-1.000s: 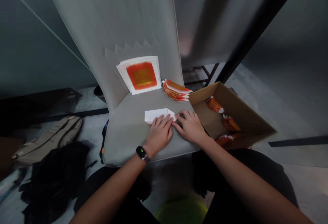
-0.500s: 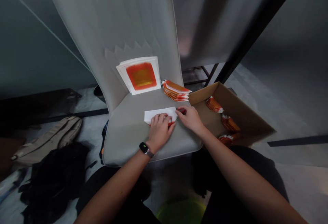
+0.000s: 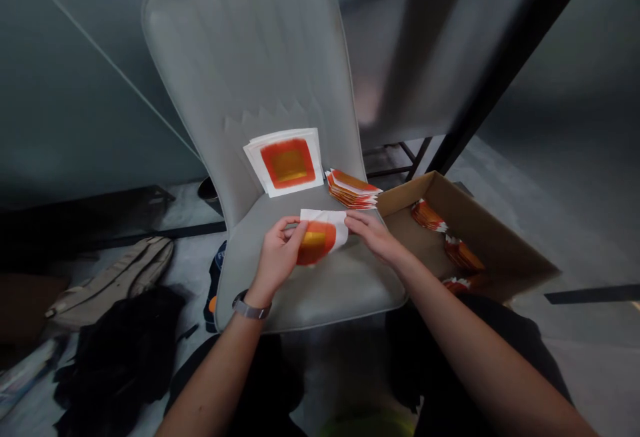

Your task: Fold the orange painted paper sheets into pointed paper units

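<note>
Between my hands, over the seat of a grey chair [image 3: 320, 304], is a sheet of joss paper [image 3: 320, 240], white with an orange-red square and a gold middle. My left hand [image 3: 277, 254] pinches its left side, thumb on top. At the upper right corner, my right hand [image 3: 373, 234] grips the sheet between thumb and fingers. A stack of flat sheets [image 3: 287, 164] with the same print leans against the backrest. To its right lies a pile of folded papers [image 3: 353, 189], close beyond my right hand.
A cardboard box [image 3: 480, 224] right of the chair holds several bundles of folded papers [image 3: 427, 216]. On the floor at left lie a beige bag [image 3: 115, 277] and black cloth [image 3: 120, 357]. A dark metal post [image 3: 500, 77] slants behind the box.
The paper has come up off the seat and now shows its printed face. My left hand has gone from pressing flat on it to pinching its left side. The view has shifted slightly.
</note>
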`<action>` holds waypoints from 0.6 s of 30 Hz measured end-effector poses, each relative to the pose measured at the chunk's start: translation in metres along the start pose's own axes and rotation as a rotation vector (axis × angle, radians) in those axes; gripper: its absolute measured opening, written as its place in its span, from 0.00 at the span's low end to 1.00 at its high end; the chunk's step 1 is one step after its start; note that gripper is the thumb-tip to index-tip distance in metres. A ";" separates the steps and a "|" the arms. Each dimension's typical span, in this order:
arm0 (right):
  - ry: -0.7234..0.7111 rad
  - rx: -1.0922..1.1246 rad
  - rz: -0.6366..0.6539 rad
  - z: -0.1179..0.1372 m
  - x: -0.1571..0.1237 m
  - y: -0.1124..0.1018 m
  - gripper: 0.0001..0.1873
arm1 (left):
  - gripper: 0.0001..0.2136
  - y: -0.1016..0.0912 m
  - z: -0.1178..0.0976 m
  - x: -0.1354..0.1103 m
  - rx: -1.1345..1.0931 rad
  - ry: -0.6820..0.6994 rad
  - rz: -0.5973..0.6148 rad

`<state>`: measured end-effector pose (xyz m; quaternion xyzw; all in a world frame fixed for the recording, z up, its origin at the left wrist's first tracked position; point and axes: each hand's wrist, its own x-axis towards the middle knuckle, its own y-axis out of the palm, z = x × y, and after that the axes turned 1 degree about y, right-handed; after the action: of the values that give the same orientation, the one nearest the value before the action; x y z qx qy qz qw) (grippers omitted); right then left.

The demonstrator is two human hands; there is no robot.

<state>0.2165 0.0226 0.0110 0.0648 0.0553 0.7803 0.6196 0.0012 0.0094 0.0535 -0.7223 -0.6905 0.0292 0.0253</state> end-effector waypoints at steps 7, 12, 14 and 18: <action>0.181 0.165 0.026 0.009 0.002 0.044 0.22 | 0.18 -0.014 0.004 -0.004 -0.127 -0.121 0.035; 0.148 0.055 0.026 -0.002 0.011 0.055 0.21 | 0.16 -0.023 0.012 -0.006 -0.131 -0.108 0.137; 0.127 0.028 0.047 -0.003 0.013 0.057 0.20 | 0.16 -0.028 0.010 -0.007 -0.101 -0.116 0.148; 0.093 -0.038 0.039 -0.001 0.013 0.059 0.17 | 0.15 -0.038 0.004 -0.009 -0.010 -0.104 0.163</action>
<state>0.1572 0.0220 0.0199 0.0175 0.0678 0.7954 0.6021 -0.0376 0.0024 0.0530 -0.7738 -0.6299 0.0652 -0.0166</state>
